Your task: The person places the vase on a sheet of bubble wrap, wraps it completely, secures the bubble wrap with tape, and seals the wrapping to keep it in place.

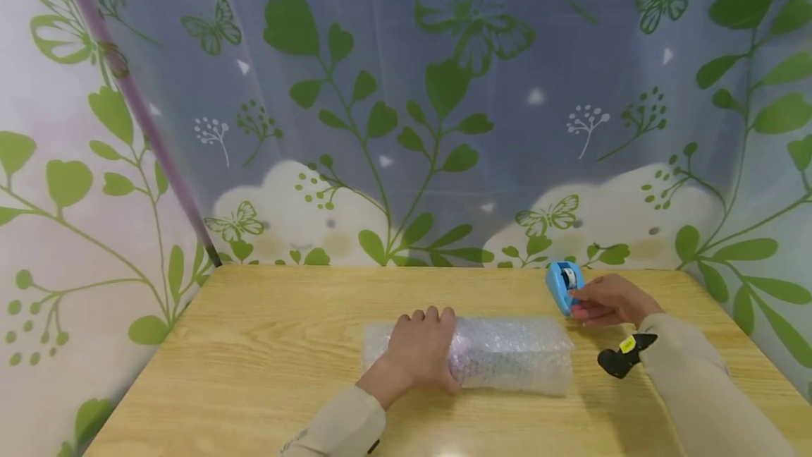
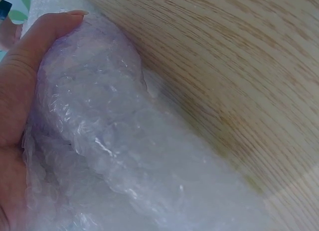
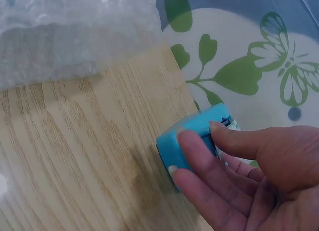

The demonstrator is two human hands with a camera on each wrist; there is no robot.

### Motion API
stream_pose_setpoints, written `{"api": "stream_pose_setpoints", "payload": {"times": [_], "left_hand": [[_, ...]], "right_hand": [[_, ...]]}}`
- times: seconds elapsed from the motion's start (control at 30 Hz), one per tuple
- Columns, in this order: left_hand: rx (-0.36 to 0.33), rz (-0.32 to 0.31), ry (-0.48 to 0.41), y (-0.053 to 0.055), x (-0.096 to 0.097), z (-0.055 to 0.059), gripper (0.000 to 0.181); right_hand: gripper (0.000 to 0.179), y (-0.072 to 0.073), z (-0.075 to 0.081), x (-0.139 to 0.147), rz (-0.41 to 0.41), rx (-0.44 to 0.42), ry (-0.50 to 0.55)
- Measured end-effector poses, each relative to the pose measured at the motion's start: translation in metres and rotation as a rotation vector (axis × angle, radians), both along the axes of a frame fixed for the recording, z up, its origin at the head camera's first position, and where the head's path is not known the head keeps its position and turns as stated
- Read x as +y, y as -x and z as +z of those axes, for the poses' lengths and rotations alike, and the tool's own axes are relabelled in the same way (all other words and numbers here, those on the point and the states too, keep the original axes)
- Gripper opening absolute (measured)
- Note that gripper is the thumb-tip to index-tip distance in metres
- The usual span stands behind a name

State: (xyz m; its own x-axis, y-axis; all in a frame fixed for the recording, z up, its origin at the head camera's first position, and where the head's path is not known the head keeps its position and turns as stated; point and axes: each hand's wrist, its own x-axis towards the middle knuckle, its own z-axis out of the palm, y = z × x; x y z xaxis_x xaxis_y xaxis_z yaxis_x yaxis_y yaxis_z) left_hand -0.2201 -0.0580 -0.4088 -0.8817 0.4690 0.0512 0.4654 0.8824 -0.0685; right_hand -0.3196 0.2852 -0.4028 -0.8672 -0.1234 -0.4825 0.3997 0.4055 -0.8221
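Observation:
A bundle of clear bubble wrap (image 1: 514,355) lies lengthwise on the table, something purplish showing through its layers. My left hand (image 1: 419,348) grips it near its left end, fingers over the far side and thumb on the near side. In the left wrist view the thumb (image 2: 30,52) presses along the crinkled wrap. To the right of the bundle sits a blue tape dispenser (image 1: 557,290) with a roll of tape in it. My right hand (image 1: 614,300) holds the dispenser at its near end. Up close, thumb and fingertips (image 3: 189,144) are on its blue body (image 3: 174,140), by the cutter.
The light wooden table (image 1: 273,344) ends at a curtain (image 1: 406,125) printed with leaves and butterflies. A purple pole (image 1: 146,118) slants down to the far left corner. A black wrist camera (image 1: 624,357) hangs at the right sleeve.

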Motion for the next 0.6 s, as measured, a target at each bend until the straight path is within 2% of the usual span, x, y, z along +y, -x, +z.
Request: {"api": "stream_pose_setpoints", "payload": {"times": [0.17, 0.4, 0.6], "left_hand": [[-0.013, -0.006, 0.006, 0.0011, -0.0008, 0.0015, 0.077], [-0.033, -0.017, -0.001, 0.0015, -0.0032, 0.0048, 0.077], [-0.027, -0.015, -0.010, 0.0026, -0.0032, 0.0017, 0.079]], "right_hand": [[0.028, -0.0011, -0.0015, 0.0017, 0.005, 0.024, -0.019], [0.034, -0.0024, -0.0014, 0.0024, -0.020, 0.112, -0.129], [0.045, -0.0034, -0.0022, 0.0006, -0.070, 0.095, -0.123]]}}
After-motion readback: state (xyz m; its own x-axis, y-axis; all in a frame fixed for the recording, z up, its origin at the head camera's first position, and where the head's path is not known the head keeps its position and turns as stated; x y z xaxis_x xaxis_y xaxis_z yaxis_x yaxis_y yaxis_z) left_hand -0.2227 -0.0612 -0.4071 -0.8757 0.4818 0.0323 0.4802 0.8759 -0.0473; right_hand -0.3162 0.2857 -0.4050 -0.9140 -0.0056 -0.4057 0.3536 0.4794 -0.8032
